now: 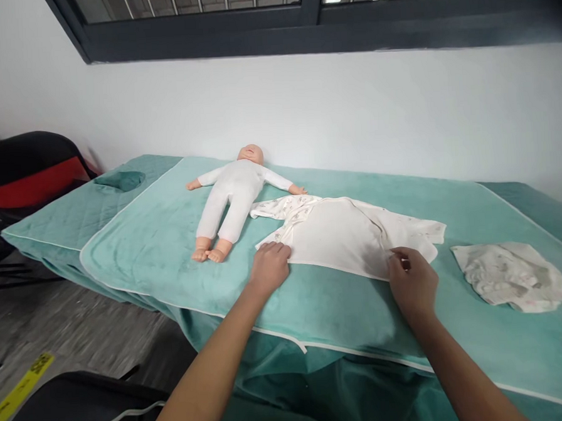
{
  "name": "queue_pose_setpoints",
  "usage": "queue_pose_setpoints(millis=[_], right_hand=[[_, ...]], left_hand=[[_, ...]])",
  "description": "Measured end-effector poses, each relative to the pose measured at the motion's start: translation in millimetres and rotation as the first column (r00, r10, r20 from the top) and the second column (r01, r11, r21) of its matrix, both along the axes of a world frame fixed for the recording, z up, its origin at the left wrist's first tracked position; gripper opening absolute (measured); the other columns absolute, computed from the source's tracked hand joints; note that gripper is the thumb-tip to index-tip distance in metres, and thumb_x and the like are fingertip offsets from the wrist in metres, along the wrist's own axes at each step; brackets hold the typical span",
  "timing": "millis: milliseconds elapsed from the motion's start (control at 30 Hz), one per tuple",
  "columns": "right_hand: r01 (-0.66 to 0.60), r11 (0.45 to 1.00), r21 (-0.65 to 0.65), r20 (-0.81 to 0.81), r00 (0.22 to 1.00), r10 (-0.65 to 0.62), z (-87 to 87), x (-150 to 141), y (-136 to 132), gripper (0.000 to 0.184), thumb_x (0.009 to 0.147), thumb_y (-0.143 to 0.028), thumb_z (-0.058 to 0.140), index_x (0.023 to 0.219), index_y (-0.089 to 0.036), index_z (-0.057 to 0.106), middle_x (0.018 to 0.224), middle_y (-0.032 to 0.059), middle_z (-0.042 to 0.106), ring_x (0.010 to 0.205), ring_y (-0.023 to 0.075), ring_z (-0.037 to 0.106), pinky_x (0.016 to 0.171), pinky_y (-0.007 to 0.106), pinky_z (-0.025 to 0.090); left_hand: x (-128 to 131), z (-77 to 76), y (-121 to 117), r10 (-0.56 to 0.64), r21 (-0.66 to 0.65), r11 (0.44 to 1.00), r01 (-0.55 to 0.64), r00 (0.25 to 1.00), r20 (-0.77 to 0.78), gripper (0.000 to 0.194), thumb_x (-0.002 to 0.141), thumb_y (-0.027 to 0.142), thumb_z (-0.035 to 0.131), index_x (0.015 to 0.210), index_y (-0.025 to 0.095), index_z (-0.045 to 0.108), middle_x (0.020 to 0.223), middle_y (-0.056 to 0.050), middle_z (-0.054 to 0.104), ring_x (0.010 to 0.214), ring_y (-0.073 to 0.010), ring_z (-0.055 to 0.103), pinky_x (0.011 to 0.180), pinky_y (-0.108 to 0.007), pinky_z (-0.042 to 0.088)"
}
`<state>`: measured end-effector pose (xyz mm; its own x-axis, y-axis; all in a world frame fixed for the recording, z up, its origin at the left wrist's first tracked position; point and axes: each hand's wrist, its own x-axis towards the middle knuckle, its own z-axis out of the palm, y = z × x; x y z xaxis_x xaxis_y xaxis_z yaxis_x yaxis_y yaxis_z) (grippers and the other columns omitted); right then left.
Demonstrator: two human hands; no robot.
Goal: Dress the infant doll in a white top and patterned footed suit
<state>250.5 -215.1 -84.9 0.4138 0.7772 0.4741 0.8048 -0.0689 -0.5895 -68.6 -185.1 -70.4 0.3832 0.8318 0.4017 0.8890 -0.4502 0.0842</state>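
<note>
A small white baby top (339, 232) with a faint print on its sleeves lies spread open on the green bed cover. My left hand (271, 266) is closed at its lower left corner, fingertips on the cloth. At the lower right edge, my right hand (411, 279) pinches the fabric between thumb and fingers. A baby doll (237, 187) in a white bodysuit lies on its back to the left, arms spread, one hand close to the top's sleeve. Off to the right rests a crumpled piece of printed white cloth (513, 277).
The bed (137, 256) has a green cover with white piping and stands against a white wall (276, 110) under a dark window frame (206, 35). Black and red chairs (34, 179) are at the left. A black seat (84, 409) with a pale cable is at the lower left.
</note>
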Motion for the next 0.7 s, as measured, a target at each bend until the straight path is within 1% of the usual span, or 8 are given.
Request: queue_pose_setpoints(millis=[100,200,300,367,467,567,633,700], right_hand=[[0.064,0.998,0.000,-0.151,0.987,-0.063,-1.2,2.5,-0.3,0.028,0.081,-0.034,0.055,0.099,-0.019,0.069,0.076,0.0054,0.069,0.071,0.0219,0.062,0.071,0.036,0.046],[0.065,0.998,0.008,-0.149,0.987,-0.063,2.7,-2.6,-3.7,0.027,0.081,-0.034,0.056,0.098,-0.018,0.068,0.081,0.0065,0.069,0.071,0.0216,0.063,0.072,0.037,0.048],[-0.047,0.998,0.040,-0.084,0.995,0.050,11.5,-21.8,-2.4,0.026,0.085,-0.035,0.053,0.098,-0.018,0.067,0.095,0.0104,0.070,0.077,0.0216,0.063,0.072,0.038,0.050],[-0.188,0.981,0.048,-0.157,0.968,0.194,18.3,-43.7,6.8,0.026,0.086,-0.036,0.053,0.101,-0.019,0.066,0.101,0.0112,0.070,0.083,0.0222,0.064,0.074,0.038,0.053],[-0.389,0.921,-0.003,-0.526,0.784,0.329,28.4,-83.9,37.2,0.029,0.081,-0.033,0.061,0.107,-0.022,0.062,0.102,0.0077,0.069,0.087,0.0212,0.066,0.073,0.037,0.058],[-0.494,0.868,-0.048,-0.830,0.504,0.241,36.7,-119.9,78.9,0.041,0.072,-0.024,0.071,0.109,-0.023,0.055,0.101,0.0059,0.069,0.083,0.0187,0.068,0.071,0.035,0.061],[-0.531,0.847,-0.035,-0.881,0.416,0.225,39.5,-136.7,103.8,0.043,0.071,-0.022,0.073,0.109,-0.023,0.052,0.098,0.0058,0.069,0.082,0.0190,0.070,0.071,0.035,0.061],[-0.556,0.831,-0.018,-0.889,0.389,0.241,39.4,-147.8,121.5,0.042,0.073,-0.023,0.072,0.110,-0.023,0.051,0.098,0.0064,0.070,0.082,0.0195,0.071,0.070,0.035,0.062]], left_hand=[[-0.4,-0.8,0.4,0.003,-0.005,1.000,-0.003,1.000,0.006,0.022,0.078,0.002,0.047,0.077,0.019,0.062,0.076,-0.005,0.066,0.079,-0.0217,0.059,0.072,-0.035,0.041],[-0.3,-1.1,0.2,0.003,-0.009,1.000,-0.003,1.000,0.011,0.022,0.077,0.002,0.047,0.078,0.019,0.062,0.077,-0.005,0.066,0.079,-0.0215,0.059,0.073,-0.035,0.042],[0.4,-1.1,-0.2,0.003,-0.011,1.000,-0.003,1.000,0.012,0.022,0.077,0.002,0.048,0.077,0.019,0.062,0.077,-0.006,0.065,0.080,-0.0216,0.059,0.073,-0.036,0.042],[0.8,-0.9,-0.4,0.006,-0.011,1.000,-0.005,1.000,0.011,0.022,0.077,0.002,0.048,0.077,0.019,0.062,0.077,-0.006,0.066,0.080,-0.0218,0.059,0.072,-0.036,0.042],[1.0,-0.8,-0.2,0.011,-0.010,1.000,-0.011,1.000,0.009,0.021,0.077,0.003,0.048,0.077,0.019,0.062,0.078,-0.005,0.066,0.080,-0.0220,0.059,0.072,-0.037,0.041],[0.7,-0.8,0.6,0.014,-0.007,1.000,-0.013,1.000,0.009,0.021,0.078,0.004,0.049,0.077,0.020,0.062,0.079,-0.005,0.066,0.079,-0.0219,0.059,0.071,-0.036,0.041],[0.2,-0.8,1.3,0.015,-0.004,1.000,-0.015,1.000,0.013,0.020,0.079,0.004,0.049,0.076,0.020,0.062,0.078,-0.006,0.066,0.079,-0.0221,0.059,0.071,-0.036,0.040],[-0.3,-1.1,1.8,0.014,-0.001,1.000,-0.014,1.000,0.021,0.019,0.079,0.005,0.050,0.076,0.020,0.061,0.078,-0.006,0.066,0.079,-0.0223,0.059,0.071,-0.037,0.039]])
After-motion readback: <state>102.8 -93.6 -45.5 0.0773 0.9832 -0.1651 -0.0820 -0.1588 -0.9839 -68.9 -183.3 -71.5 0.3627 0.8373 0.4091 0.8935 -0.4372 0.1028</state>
